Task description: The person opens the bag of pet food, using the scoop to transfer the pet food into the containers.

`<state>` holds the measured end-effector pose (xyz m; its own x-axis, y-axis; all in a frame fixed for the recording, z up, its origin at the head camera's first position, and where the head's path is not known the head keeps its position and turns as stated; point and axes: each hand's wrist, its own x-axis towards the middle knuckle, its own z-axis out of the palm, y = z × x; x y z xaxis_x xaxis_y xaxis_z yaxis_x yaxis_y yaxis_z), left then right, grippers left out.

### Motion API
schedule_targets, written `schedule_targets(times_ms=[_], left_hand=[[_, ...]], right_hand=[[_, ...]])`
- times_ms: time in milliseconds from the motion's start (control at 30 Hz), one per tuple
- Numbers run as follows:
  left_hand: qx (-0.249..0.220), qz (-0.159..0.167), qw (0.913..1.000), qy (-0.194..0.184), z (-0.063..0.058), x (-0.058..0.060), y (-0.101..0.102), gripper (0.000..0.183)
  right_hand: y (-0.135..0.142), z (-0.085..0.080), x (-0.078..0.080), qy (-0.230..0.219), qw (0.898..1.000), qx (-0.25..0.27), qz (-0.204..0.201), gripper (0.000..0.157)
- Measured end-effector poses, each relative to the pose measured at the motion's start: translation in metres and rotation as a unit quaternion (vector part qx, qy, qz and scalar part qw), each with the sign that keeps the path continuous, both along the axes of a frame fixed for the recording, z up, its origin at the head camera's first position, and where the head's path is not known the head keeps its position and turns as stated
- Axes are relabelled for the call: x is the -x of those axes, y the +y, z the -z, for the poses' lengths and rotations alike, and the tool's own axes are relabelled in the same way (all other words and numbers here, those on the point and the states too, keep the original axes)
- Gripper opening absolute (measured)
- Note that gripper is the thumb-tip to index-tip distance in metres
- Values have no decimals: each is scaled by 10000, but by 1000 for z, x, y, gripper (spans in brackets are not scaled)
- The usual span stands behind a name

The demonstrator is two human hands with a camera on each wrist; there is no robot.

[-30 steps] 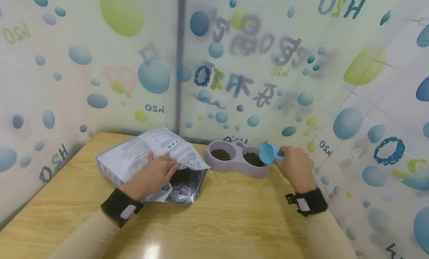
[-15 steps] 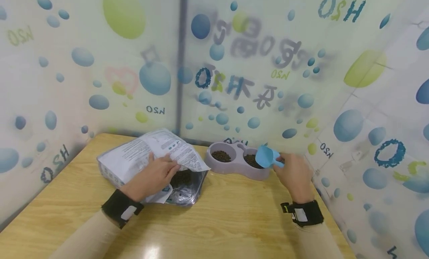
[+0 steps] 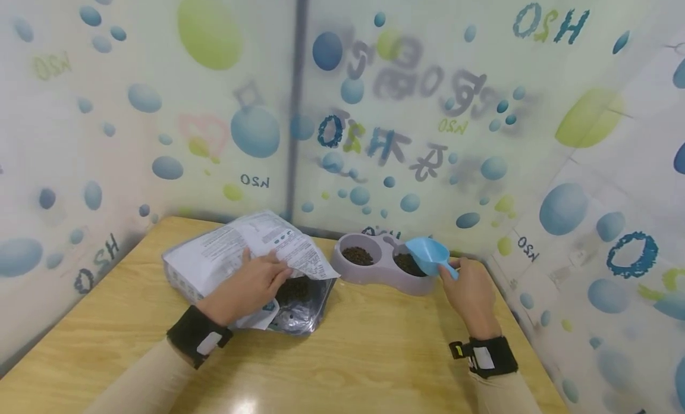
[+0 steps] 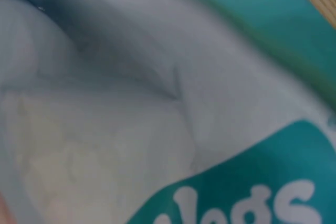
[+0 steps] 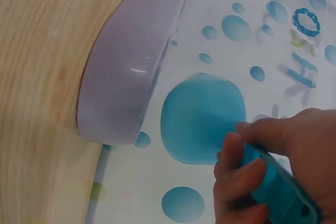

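My left hand (image 3: pixel 250 289) grips the torn-open flap of a white, printed pet food bag (image 3: pixel 214 247). Brown kibble (image 3: pixel 293 288) shows in the bag's silvery mouth, just right of that hand. The left wrist view shows teal print on the bag (image 4: pixel 252 182), up close and blurred. My right hand (image 3: pixel 471 292) pinches the handle of a light blue scoop (image 3: pixel 430 254) between thumb and fingers. This scoop is tilted above the right bowl of a lilac double pet bowl (image 3: pixel 364 276), partly hiding the kibble there. In the right wrist view the scoop (image 5: pixel 202 119) shows its smooth underside.
The left bowl also holds kibble (image 3: pixel 357 256). Bag and double bowl stand at the back of a wooden table (image 3: pixel 364 354). Walls (image 3: pixel 423 122) with printed blue and green drops enclose its back and sides, close behind the bowl and near my right hand.
My right hand has turned the scoop and brought it slightly lower over the right bowl, so more of its inside shows. My left hand stays on the bag. The head view has shifted a little.
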<state>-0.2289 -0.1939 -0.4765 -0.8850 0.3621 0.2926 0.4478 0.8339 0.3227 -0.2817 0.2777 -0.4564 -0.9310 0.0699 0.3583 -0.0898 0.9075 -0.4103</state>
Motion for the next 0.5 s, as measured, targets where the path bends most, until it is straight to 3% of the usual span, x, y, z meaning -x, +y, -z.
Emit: schedule_targets(times_ms=[133, 500], left_hand=[[8, -36, 10000, -22, -1, -1, 0, 40], [4, 46, 9999, 98, 3, 3, 0, 35]], right_hand=[[2, 5, 2, -387, 9991, 157, 35, 51], [15, 23, 10, -909, 9957, 183, 69, 47]])
